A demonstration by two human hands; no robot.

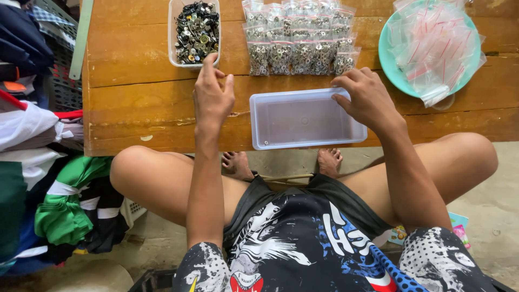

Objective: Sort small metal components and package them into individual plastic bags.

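Empty clear tray (303,120) sits near the table's (135,75) front edge, dead centre before the person; right hand (367,97) rests on its far right corner, fingers curled over the rim, thumb on the inner edge, so gripping the tray lightly; left hand (212,92) is just left of the tray, not touching it, fingers bunched upward with tips at the lower rim of the parts tub (194,32); can't tell whether anything is pinched between them; tub is clear plastic, full of small dark and silver metal hardware, at the table's far side; right of it, just behind the tray, rows of small zip bags (300,40) filled with silvery washers, laid overlapping; far right, teal plate (392,65) heaped with empty zip bags (435,43); off the table's left edge, pile of folded clothes (38,162); person sits cross-legged, bare feet under the table edge.
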